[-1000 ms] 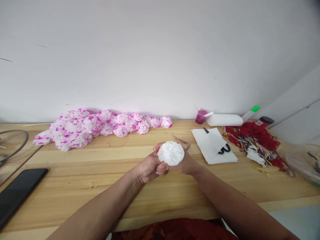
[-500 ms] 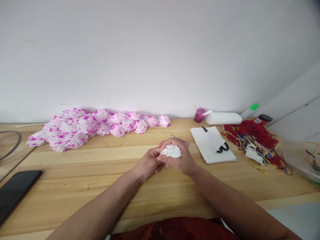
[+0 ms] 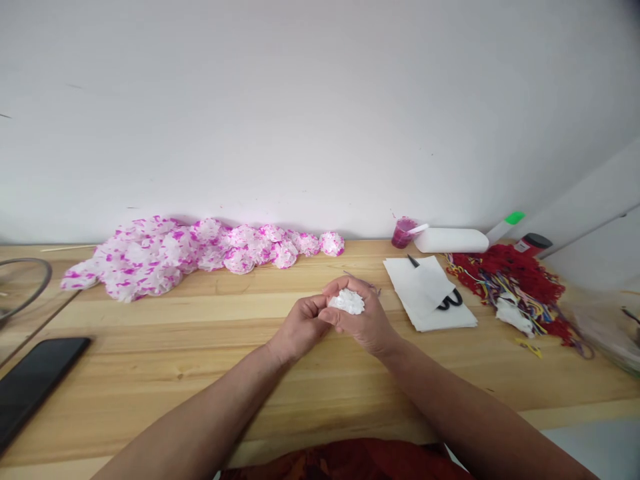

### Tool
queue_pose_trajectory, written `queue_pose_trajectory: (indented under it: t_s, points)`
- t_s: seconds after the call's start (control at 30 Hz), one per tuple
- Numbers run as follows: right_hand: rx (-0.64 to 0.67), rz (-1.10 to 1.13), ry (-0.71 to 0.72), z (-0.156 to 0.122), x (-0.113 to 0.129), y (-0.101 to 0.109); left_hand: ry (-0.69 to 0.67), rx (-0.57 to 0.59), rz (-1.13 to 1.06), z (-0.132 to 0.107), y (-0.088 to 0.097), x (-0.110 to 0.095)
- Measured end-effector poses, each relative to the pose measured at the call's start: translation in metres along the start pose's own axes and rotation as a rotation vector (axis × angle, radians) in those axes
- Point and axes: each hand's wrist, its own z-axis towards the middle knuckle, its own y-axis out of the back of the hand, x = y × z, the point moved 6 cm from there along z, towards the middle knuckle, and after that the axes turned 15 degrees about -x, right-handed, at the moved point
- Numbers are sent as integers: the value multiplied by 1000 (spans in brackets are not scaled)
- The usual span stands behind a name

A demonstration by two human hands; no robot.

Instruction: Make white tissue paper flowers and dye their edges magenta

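A small ruffled white paper flower (image 3: 349,302) sits between my hands above the middle of the table. My right hand (image 3: 367,327) curls around it, thumb in front and fingers behind. At its left side my left hand (image 3: 301,327) is closed, its fingertips pinched against the flower's edge and partly hidden by my right fingers. Behind my right hand lies a thin purple cord (image 3: 373,288), mostly covered. Stacked white paper sheets (image 3: 437,313) lie to the right, with black-handled scissors (image 3: 450,299) partly under the top sheet.
Pink-tipped white paper flowers (image 3: 145,257) are heaped along the wall at left. A cup of purple-pink liquid (image 3: 403,233), a white paper roll (image 3: 453,240), a dark-lidded jar (image 3: 533,245) and tangled red yarn (image 3: 530,273) stand or lie at right. A phone (image 3: 43,380) rests at front left.
The view has shifted slightly, so the table things sit a little further right. My right thumb and fingers have moved a little around the flower, which shows a slightly different face.
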Motion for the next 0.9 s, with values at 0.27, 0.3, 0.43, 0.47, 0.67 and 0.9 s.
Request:
queue_pose_trajectory:
  t_s: [0.27, 0.3, 0.43, 0.47, 0.67, 0.9]
  points:
    - [-70, -53, 121, 3, 0, 4, -132, -58, 224, -3, -3, -13]
    - [-76, -52, 133, 3, 1, 5, -113, -70, 220, -2, -2, -12]
    - [-83, 54, 65, 7, -4, 4, 19, -203, -63, 3, 4, -10]
    - [-88, 83, 44, 7, -7, 5, 57, -242, -196, 4, 5, -11]
    - [-85, 64, 58, 8, -14, 4, 285, -294, -547, 0, -1, -10]
    - [-119, -154, 211, 5, -4, 3, 285, -208, -508, -4, -11, -4]
